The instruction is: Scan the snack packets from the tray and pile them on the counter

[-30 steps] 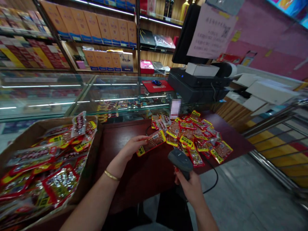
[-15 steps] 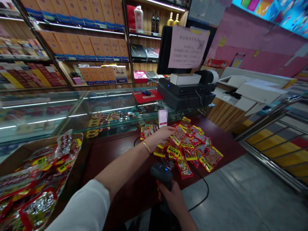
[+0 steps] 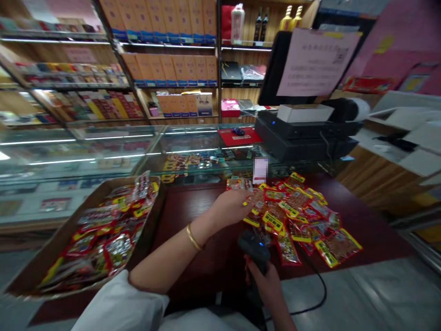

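Note:
My left hand (image 3: 231, 209), a gold bangle on its wrist, is closed at the left edge of a pile of snack packets (image 3: 291, 209). Its fingertips pinch one red-and-yellow snack packet (image 3: 255, 200). Below it, my right hand (image 3: 270, 285) is wrapped round the handle of a black barcode scanner (image 3: 254, 247) with a blue light on top. The scanner's head points up and left, just short of the pile. To the left, an open cardboard box (image 3: 156, 207) is full of similar packets. A phone with a lit screen (image 3: 260, 171) stands behind the pile.
A dark red tabletop (image 3: 186, 202) carries the pile and the box. Behind it runs a glass display counter (image 3: 193, 131) with a monitor (image 3: 272, 73) and a black cash drawer (image 3: 303, 142). The scanner's cable (image 3: 324, 294) loops at the lower right. Boxed goods fill the shelves.
The view has swung left, so more of the box shows. My left hand has drawn back a little from the pile with a packet in its fingers. My right hand keeps hold of the scanner.

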`<state>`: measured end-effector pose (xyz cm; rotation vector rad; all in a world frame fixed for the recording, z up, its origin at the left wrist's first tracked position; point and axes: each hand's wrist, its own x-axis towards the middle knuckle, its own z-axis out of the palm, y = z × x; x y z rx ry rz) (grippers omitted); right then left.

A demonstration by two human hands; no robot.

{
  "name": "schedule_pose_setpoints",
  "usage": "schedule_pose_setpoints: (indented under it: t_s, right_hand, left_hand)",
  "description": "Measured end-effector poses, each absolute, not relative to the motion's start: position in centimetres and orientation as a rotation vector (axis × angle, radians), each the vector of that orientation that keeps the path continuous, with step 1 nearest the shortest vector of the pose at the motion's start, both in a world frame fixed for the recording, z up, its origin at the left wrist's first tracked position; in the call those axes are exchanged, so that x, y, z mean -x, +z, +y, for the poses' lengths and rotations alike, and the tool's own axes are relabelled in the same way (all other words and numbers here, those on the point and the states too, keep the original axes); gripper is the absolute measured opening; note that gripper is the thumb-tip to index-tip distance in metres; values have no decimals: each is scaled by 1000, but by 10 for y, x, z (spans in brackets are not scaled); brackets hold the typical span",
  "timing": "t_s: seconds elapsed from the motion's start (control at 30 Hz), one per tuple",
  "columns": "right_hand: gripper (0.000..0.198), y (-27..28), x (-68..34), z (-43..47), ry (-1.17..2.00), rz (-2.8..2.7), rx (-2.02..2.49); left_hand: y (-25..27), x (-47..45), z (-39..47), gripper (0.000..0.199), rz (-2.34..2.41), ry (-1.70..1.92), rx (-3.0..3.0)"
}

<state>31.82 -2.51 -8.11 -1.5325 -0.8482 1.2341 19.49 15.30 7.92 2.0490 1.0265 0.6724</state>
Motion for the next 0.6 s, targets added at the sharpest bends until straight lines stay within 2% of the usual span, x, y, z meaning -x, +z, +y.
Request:
schedule_pose_setpoints:
  t_s: [0.17, 0.3, 0.43, 0.6]
  right_hand:
    - [61, -94, -327, -31, 1203, -1022, 1600]
    - [69, -101, -328, -33, 1122, -1110, 1676]
    - [68, -97, -325, -33, 1070, -1020, 1693]
    - [68, -90, -325, -30, 1118, -1060, 1714]
  left_hand:
    - [88, -25, 113, 36, 1683, 761, -2056]
    - [92, 77, 114, 42, 2205, 499, -1964]
    - [91, 113, 157, 49, 2349, 289, -1924]
    - [75, 105, 201, 56, 2406, 211, -1852]
